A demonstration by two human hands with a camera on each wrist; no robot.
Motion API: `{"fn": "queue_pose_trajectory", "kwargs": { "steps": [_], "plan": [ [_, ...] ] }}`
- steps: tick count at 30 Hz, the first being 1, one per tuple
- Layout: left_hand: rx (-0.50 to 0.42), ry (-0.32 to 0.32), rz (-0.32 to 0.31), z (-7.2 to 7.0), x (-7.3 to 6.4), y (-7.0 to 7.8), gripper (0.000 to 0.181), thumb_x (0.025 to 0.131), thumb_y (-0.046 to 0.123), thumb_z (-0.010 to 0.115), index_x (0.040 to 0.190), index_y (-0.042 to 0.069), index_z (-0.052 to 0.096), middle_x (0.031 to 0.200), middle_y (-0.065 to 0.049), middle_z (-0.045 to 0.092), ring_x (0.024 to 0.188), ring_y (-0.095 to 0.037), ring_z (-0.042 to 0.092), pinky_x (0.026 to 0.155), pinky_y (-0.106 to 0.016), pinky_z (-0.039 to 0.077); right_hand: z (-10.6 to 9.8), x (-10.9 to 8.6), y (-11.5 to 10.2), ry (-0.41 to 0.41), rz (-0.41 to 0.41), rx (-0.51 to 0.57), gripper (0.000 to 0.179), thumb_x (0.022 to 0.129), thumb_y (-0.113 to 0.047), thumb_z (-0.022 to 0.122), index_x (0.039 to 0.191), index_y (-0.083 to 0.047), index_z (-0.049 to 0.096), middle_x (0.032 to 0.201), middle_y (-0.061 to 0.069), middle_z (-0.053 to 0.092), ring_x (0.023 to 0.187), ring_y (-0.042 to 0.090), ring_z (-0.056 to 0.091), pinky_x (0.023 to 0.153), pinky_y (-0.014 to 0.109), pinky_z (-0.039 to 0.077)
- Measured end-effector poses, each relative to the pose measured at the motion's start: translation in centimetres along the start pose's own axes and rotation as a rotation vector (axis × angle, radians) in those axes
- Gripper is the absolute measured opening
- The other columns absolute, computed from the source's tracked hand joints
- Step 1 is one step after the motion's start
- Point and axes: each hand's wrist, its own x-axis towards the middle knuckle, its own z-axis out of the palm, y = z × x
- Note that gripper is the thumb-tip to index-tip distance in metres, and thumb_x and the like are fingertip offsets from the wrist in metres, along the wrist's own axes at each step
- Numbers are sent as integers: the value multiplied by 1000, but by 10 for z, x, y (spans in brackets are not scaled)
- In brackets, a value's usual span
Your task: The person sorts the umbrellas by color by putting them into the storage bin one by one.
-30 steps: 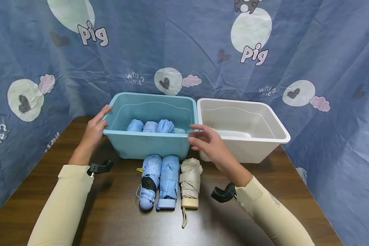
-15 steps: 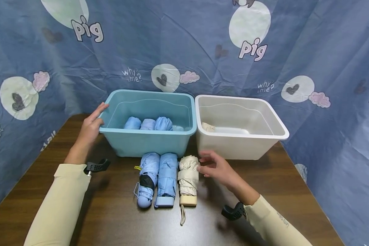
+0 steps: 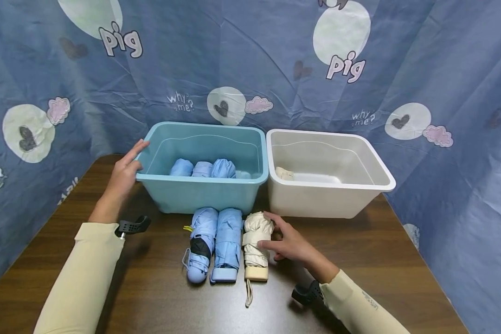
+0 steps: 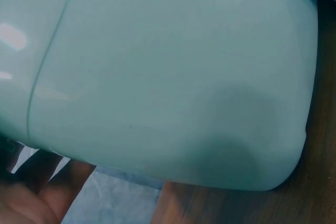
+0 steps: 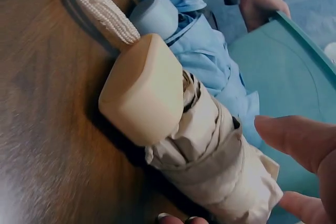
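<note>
The beige umbrella [image 3: 253,229] lay flat on the worktop [image 3: 171,301], last on the right in a row of three; its tan handle [image 5: 142,93] and loop [image 3: 249,294] pointed back to the person, and the middle blue umbrella [image 3: 228,241] lay close beside it. The right hand [image 3: 290,241] was over its far half, spread wide, with nothing held tight; I could not tell if every fingertip touched the cloth. The left hand [image 3: 123,174] rested on the left rim of the blue bin [image 3: 204,197], its fingers stretched out and not squeezing.

For a good hold, the thumb seemed best tucked down on the left side, with the fingers low on the right; the gap by the blue neighbour looked small, so a slow thumb would likely not bump it; a grip near the middle would probably keep the handle from tipping down; the soft cloth might squish, so a gentle but firm squeeze seemed right.
</note>
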Motion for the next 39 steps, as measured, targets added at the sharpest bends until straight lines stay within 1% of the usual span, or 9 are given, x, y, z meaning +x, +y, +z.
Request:
{"fn": "queue_pose_trajectory", "kwargs": {
  "steps": [5,9,10,13,16,20,24,35,39],
  "plan": [
    [-9,-3,-1,2,-1,2,58,87,-3,34,145,0,41,157,-9,26,145,-27,19,107,-36,18,7,6,-2,15,-93,-112,82,82,-23,76,151,-16,32,128,24,52,62,24,63,50,41,53],
    [-12,2,-11,1,-1,3,58,86,-3,34,144,-1,41,157,-11,25,145,-27,19,107,-35,18,14,11,-5,86,-205,-287,80,80,-27,78,147,-9,38,107,19,64,82,25,62,55,35,53],
    [-14,3,-12,1,-1,2,58,86,-3,34,144,-1,41,157,-11,25,145,-27,18,108,-36,18,16,12,-5,111,-215,-334,80,80,-28,78,147,-9,40,105,17,64,90,27,60,61,36,53],
    [-19,4,-16,1,-1,0,58,87,-3,34,145,0,40,157,-11,25,145,-26,19,107,-35,18,22,15,-6,163,-165,-414,82,78,-36,79,146,-12,41,118,19,59,104,32,50,77,43,49],
    [-26,3,-16,1,-1,-1,59,87,-3,34,145,1,40,157,-9,25,145,-26,18,107,-34,18,28,16,-7,194,-92,-448,85,76,-44,78,148,-18,40,125,22,52,107,33,49,82,48,45],
    [-37,1,-13,0,-2,-3,58,87,-3,33,145,1,40,158,-8,24,145,-25,18,107,-33,17,35,18,-8,222,-15,-455,89,72,-52,78,148,-27,38,123,23,46,101,33,53,78,48,47],
    [-53,-3,-12,0,-1,-3,59,88,-3,33,146,1,39,158,-7,24,145,-24,17,109,-35,16,38,19,-9,242,9,-456,90,71,-52,79,147,-29,37,122,22,45,95,32,54,74,45,46],
    [-41,-2,-8,-1,-2,-5,59,88,-2,34,146,3,40,158,-7,24,145,-23,18,108,-35,17,38,24,-8,266,-38,-440,83,69,-33,84,141,-20,44,115,20,51,98,29,51,77,43,45],
    [-35,1,5,-1,-2,-3,59,87,-2,34,146,4,41,158,-5,25,145,-23,18,107,-34,18,35,24,-5,271,-93,-414,81,68,-28,85,139,-17,47,119,17,54,104,31,50,82,45,44]
  ]
}}
